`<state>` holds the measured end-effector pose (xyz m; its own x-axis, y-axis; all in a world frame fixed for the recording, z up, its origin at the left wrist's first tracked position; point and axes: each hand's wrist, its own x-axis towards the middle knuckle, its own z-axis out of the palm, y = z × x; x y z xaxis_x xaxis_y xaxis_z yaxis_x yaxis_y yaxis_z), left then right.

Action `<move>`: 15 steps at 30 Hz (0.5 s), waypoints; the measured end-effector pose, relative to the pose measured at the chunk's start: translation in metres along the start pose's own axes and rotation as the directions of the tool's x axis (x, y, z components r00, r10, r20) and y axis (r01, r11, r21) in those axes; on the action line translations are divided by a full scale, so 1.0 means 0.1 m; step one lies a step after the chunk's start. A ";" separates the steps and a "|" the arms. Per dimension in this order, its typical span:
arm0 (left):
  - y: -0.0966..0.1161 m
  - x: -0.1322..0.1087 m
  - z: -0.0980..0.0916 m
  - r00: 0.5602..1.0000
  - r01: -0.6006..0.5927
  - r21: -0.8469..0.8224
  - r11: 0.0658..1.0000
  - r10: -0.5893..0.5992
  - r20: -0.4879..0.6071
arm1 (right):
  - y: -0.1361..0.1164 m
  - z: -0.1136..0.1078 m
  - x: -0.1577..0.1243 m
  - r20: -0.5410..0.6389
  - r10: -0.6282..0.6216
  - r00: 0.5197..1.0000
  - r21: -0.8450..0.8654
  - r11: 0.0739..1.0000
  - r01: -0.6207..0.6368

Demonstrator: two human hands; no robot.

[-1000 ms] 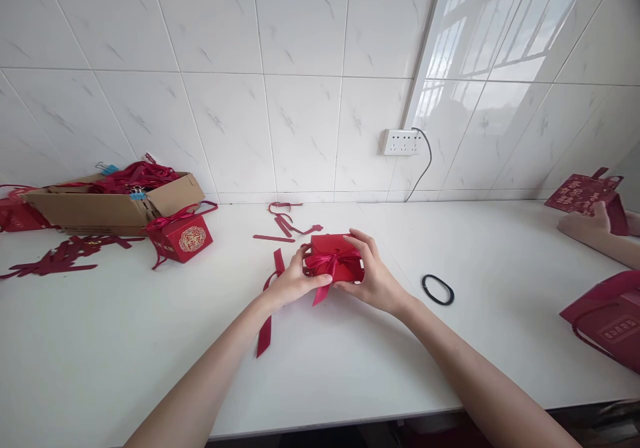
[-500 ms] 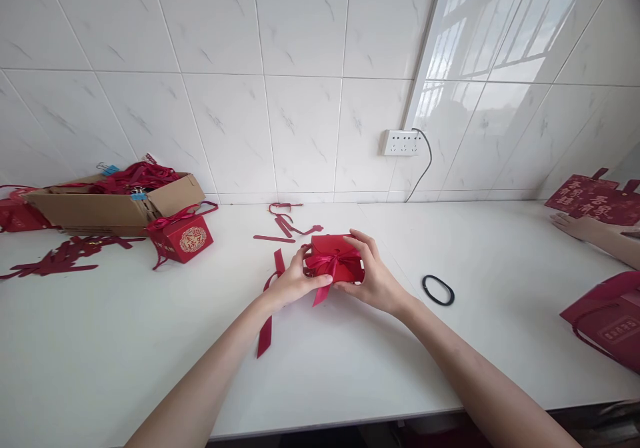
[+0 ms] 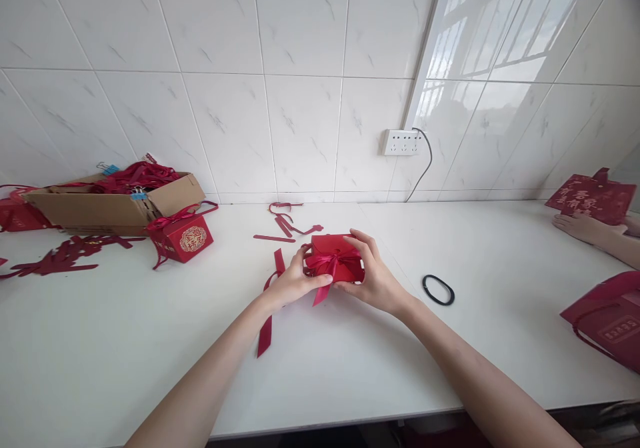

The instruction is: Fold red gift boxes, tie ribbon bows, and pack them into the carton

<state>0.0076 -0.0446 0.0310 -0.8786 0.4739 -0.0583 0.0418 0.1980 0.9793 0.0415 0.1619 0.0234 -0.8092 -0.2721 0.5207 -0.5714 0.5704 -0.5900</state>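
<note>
A small red gift box (image 3: 345,272) with a red ribbon bow (image 3: 327,263) across its front is between my two hands. My left hand (image 3: 295,278) grips its left side, the thumb lying against the bow. Around the right side curls my right hand (image 3: 373,273), fingers on the top edge and thumb low at the front. One ribbon tail hangs down below the box. A loose dark red ribbon (image 3: 265,336) lies on the table, partly behind my left wrist.
A cardboard box (image 3: 95,211) full of red ribbons stands at the left, beside a finished-looking red box (image 3: 187,238). Red strips (image 3: 283,225) lie behind my hands. To the right are a black ring (image 3: 438,290), a red bag (image 3: 607,318) and another person's hands (image 3: 583,227) holding red cards (image 3: 595,197).
My hands and the gift box have stayed in place. At the far right, the other person's hands and the red cards have shifted, the cards now overlapping more.
</note>
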 end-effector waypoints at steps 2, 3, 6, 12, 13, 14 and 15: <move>0.01 0.00 0.00 1.000 -0.003 0.001 1.000 0.003 -0.004 | 0.00 0.00 0.00 -0.001 0.000 1.000 0.000 1.000 0.000; 0.01 0.00 0.01 1.000 -0.007 0.001 1.000 0.007 -0.005 | 0.00 0.00 0.00 0.000 0.000 1.000 0.001 1.000 0.000; 0.02 0.00 0.01 1.000 -0.019 -0.003 1.000 0.019 -0.003 | 0.01 0.00 0.00 0.004 0.000 1.000 0.010 1.000 0.000; -0.01 0.01 -0.01 0.999 -0.032 0.000 0.999 0.032 -0.009 | 0.00 0.00 0.01 0.007 0.006 1.000 0.016 1.000 -0.006; -0.02 0.01 -0.01 0.999 -0.033 0.000 0.999 0.033 -0.011 | 0.00 0.00 0.00 0.008 0.008 1.000 0.018 1.000 -0.009; -0.02 0.01 -0.01 0.999 -0.036 0.000 0.999 0.036 -0.015 | 0.00 0.01 0.00 0.010 0.010 1.000 0.020 1.000 -0.010; -0.03 0.00 -0.01 0.999 -0.043 0.000 0.999 0.043 -0.022 | -0.01 0.01 0.00 0.011 0.012 1.000 0.020 1.000 -0.013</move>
<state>0.0065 -0.0461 0.0285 -0.8862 0.4631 -0.0117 0.0800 0.1777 0.9808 0.0422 0.1606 0.0237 -0.8176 -0.2732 0.5068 -0.5638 0.5582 -0.6087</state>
